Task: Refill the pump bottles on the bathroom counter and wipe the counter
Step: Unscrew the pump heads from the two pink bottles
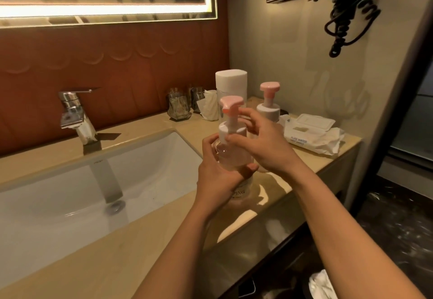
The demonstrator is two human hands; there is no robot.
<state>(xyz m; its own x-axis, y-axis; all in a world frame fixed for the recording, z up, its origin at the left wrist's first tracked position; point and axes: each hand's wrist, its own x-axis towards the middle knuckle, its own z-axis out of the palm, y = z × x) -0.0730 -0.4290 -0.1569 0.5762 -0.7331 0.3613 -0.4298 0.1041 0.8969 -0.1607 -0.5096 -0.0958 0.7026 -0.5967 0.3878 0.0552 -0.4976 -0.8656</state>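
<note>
Your left hand point(219, 172) clamps the clear pump bottle point(232, 144) just above the counter point(145, 235), right of the sink point(70, 188). Right hand point(262, 139) pinches its white collar; keep the body upright while turning. Label partly reads "PING". Wipes pack point(311, 134): "PURE WATER WET WIPES".

Two pump bottles with pink heads are on view at a bathroom counter point(150, 240): a near pump bottle point(230, 134) and a far pump bottle point(269, 102). One tall white container point(231, 83) stands behind them. One pack of wet wipes point(311, 132) lies at right. Two glass tumblers point(178, 106) sit by the wall, beside one faucet point(75, 113) and one sink point(70, 195). Two hands appear, left hand point(218, 172) and right hand point(260, 144).
</note>
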